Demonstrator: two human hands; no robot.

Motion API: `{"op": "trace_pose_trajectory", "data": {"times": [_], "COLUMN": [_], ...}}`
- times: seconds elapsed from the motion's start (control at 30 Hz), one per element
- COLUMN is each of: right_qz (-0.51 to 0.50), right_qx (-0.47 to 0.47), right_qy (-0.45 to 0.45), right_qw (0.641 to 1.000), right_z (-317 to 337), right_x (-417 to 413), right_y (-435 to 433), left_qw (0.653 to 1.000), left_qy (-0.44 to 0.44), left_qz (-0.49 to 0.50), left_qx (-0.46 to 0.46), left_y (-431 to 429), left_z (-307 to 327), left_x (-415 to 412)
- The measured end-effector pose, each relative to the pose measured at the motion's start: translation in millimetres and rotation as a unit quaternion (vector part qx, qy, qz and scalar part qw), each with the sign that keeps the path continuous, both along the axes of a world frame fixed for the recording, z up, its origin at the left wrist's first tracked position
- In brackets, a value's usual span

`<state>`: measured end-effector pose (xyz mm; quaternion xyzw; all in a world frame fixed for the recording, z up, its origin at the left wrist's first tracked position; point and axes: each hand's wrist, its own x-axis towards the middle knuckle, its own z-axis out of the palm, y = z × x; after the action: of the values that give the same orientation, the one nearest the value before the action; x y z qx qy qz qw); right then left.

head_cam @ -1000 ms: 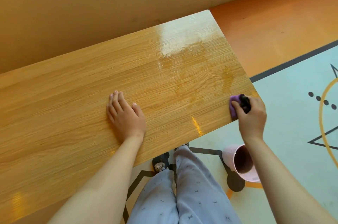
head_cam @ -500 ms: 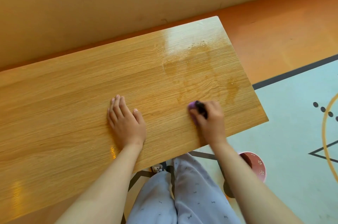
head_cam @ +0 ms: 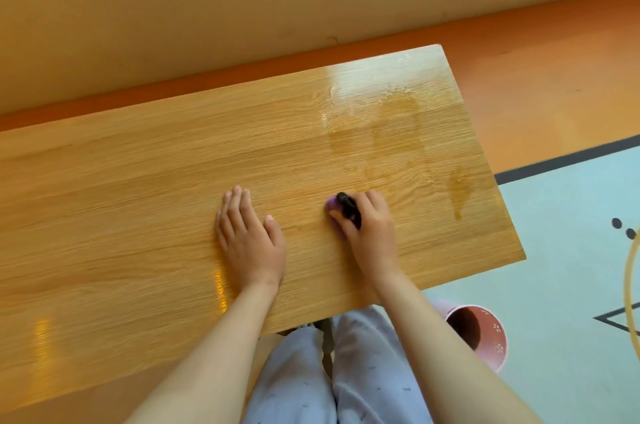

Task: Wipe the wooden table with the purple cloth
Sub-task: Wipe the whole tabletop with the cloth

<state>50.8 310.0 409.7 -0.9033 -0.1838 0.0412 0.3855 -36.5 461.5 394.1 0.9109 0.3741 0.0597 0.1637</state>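
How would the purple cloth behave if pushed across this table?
Probably soft and floppy: the purple cloth is bunched small under the right hand. Likely light, since one hand holds it. It may glide easily where the table looks wet and glossy.

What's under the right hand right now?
The right hand grips the purple cloth against the wooden table. Only a purple edge and a black piece stick out. The rest of the cloth is covered by the hand.
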Motion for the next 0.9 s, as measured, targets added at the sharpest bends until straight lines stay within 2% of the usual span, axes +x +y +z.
{"op": "trace_pose_trajectory", "data": {"times": [0.13, 0.23, 0.3, 0.43, 0.5, 0.57, 0.77, 0.83, 0.9], "right_qz": [-0.154, -0.200, -0.150, 0.033, 0.064, 0.031, -0.159, -0.146, -0.056], "right_qx": [-0.049, -0.061, -0.041, 0.004, 0.014, 0.021, -0.030, -0.018, 0.005], "right_qy": [-0.019, -0.013, -0.009, 0.021, 0.019, 0.008, 0.000, 0.004, 0.010], "right_qw": [0.987, 0.978, 0.988, 0.999, 0.998, 0.999, 0.987, 0.989, 0.998], "right_z": [-1.4, 0.5, 1.5, 1.1, 1.8, 2.4, -1.5, -0.6, 0.5], "right_x": [52.9, 60.3, 41.7, 7.2, 15.3, 36.8, 111.7, 97.1, 70.4], "right_y": [-59.6, -60.5, -28.0, 39.4, 44.2, 29.7, -24.9, -5.7, 31.7], "left_qw": [1.000, 1.000, 1.000, 1.000, 1.000, 1.000, 1.000, 1.000, 1.000], "left_qy": [0.004, 0.006, 0.008, 0.001, 0.001, 0.003, 0.008, 0.008, 0.005], "left_qz": [-0.003, 0.000, 0.002, -0.003, -0.002, 0.003, 0.010, 0.009, 0.007], "left_qx": [0.000, -0.001, -0.003, 0.001, 0.003, 0.001, -0.003, -0.004, 0.001], "left_y": [0.6, 1.0, 0.8, 2.1, 2.0, 1.8, 1.1, 1.2, 1.5], "left_z": [-1.2, -1.0, -1.0, -0.8, -0.6, -0.6, 0.1, 0.6, 1.6], "left_x": [0.3, 0.6, 0.1, -0.1, 0.5, 1.3, 2.4, 1.9, 1.7]}}
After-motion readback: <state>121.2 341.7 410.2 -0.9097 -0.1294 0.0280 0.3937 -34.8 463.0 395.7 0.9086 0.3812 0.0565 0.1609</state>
